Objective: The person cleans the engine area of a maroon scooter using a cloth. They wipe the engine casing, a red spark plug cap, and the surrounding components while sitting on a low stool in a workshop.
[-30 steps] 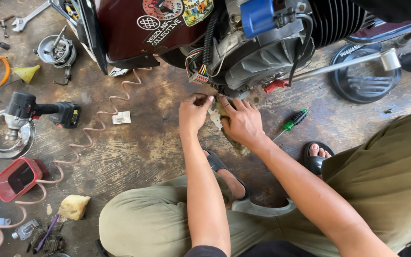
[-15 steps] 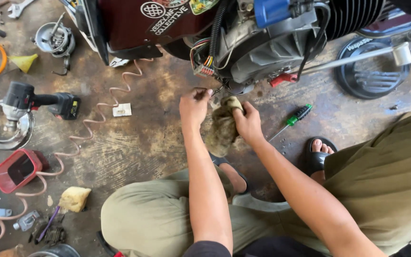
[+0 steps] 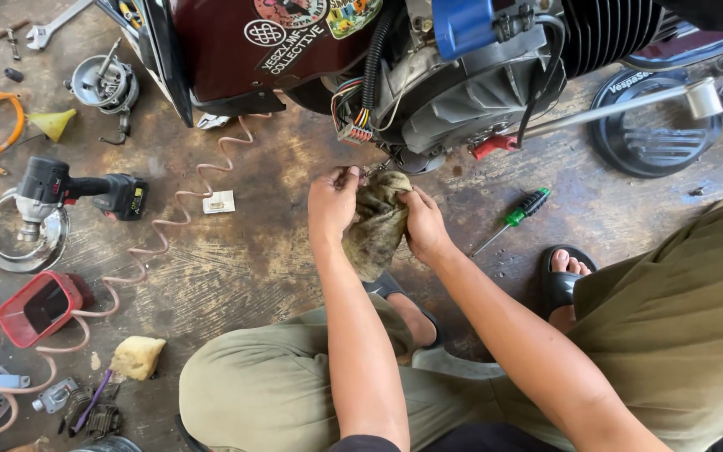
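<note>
Both hands are closed on a dirty olive-brown cloth rag [image 3: 376, 222] held just below the grey engine casing [image 3: 470, 96] of a dark red scooter [image 3: 236, 50] at the far side of the scene. The left hand [image 3: 332, 201] pinches the rag's left edge, its fingertips up near a small metal part under the engine; what that part is cannot be told. The right hand [image 3: 424, 226] grips the rag's right side, fingers curled into the cloth. The rag hangs between the two hands, above the stained concrete floor [image 3: 253, 251].

Right of the hands, a green-handled screwdriver [image 3: 516, 218] lies on the floor, near a foot in a black sandal [image 3: 564, 272]. A black round engine cover [image 3: 654, 138] lies at the far right. To the left are a black cordless power tool [image 3: 77, 191], a red square plastic container [image 3: 39, 308], a pale coiled air hose [image 3: 169, 234] and a yellow sponge [image 3: 137, 357].
</note>
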